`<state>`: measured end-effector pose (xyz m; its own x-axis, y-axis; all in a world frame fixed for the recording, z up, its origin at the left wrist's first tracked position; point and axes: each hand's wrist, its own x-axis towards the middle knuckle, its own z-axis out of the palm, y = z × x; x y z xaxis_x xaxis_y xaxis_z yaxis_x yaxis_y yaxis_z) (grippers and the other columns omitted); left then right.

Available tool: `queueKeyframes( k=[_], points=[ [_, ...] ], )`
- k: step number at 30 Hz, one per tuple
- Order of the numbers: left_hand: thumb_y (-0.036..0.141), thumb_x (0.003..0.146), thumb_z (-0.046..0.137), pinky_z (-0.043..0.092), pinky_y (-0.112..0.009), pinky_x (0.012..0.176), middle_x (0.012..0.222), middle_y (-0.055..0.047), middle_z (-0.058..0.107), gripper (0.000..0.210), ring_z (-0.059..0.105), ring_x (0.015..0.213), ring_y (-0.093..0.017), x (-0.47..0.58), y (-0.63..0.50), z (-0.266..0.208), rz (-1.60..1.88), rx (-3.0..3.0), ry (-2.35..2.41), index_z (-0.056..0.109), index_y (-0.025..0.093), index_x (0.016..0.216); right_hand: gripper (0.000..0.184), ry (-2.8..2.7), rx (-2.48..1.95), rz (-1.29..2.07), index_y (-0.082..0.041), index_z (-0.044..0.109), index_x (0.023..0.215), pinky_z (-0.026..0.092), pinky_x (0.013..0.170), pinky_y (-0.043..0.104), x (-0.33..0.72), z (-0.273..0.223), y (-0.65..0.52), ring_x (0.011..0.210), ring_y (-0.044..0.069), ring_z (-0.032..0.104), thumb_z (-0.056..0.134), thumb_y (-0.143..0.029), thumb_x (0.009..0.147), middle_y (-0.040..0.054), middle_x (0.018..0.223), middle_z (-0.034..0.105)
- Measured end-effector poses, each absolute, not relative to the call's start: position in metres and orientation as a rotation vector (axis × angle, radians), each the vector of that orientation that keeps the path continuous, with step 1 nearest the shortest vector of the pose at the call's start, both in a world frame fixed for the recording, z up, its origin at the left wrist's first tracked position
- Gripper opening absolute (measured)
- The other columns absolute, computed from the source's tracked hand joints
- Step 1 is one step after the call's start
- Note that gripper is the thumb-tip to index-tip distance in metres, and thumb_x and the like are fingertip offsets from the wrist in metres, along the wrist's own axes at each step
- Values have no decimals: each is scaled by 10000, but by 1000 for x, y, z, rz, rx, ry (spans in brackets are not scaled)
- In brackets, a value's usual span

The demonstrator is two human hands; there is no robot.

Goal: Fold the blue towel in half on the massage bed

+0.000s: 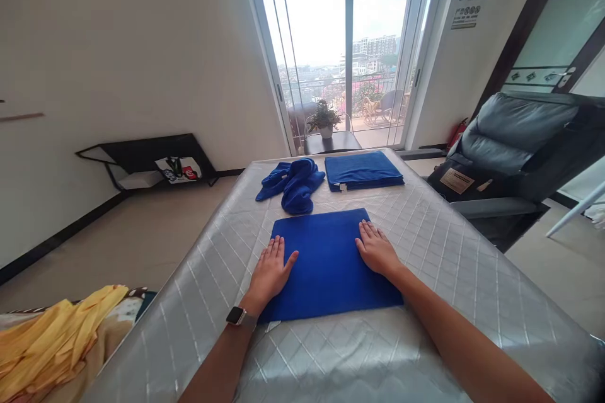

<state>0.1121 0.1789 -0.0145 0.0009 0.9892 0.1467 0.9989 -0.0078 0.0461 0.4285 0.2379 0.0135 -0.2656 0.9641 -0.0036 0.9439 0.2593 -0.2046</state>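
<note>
A blue towel (331,271) lies spread flat and smooth in a near-square on the quilted silver mattress (454,271). My left hand (273,267) rests flat on its left edge, fingers stretched out and thumb apart. On the right edge lies my right hand (377,245), also flat with the fingers extended. Neither hand grips anything. Beyond the towel, a crumpled blue cloth (299,186) sits at the back left. Beside it is a neat stack of folded blue towels (363,170) with a small white tag at its front.
A black leather recliner (524,132) stands to the right of the mattress. Yellow cloth (61,330) is heaped at the lower left. Past the far edge, a potted plant (325,118) stands on a chair before the glass door. A black rack (155,157) leans by the left wall.
</note>
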Motion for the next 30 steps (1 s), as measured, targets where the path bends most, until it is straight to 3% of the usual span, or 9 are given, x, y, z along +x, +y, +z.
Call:
queueKeyframes(
  k=[14, 22, 27, 30],
  points=[
    [640, 996, 125, 258, -463, 1213, 1609, -220, 285, 847, 260, 1505, -302, 106, 179, -17, -283, -2255, -2083, 295, 12, 1537, 622, -2466, -1792, -107, -24, 326, 1543, 150, 1230, 462, 427, 26, 208, 1513, 261, 196, 252, -358, 1024, 150, 1621, 264],
    [644, 994, 147, 290, -498, 1203, 1596, -229, 319, 847, 291, 1492, -318, 102, 178, -11, -288, -2267, -2034, 305, 12, 1534, 689, -2430, -1830, 234, -90, 203, 1592, 148, 1240, 425, 436, 16, 167, 1526, 212, 136, 188, -499, 1038, 102, 1653, 166],
    [569, 1023, 197, 236, -483, 1239, 1605, -169, 345, 724, 255, 1512, -271, 122, 169, 19, -443, -2283, -1793, 333, 79, 1539, 689, -2408, -1815, 287, -86, 195, 1593, 113, 1245, 417, 436, 17, 168, 1530, 207, 103, 186, -500, 1042, 98, 1657, 143],
    [537, 1034, 239, 278, -428, 1234, 1609, -129, 354, 661, 263, 1509, -233, 163, 160, 29, -452, -2474, -1651, 357, 120, 1533, 688, -2396, -1804, 307, -75, 203, 1589, 119, 1244, 423, 436, 17, 169, 1529, 215, 110, 198, -491, 1041, 105, 1655, 146]
  ],
)
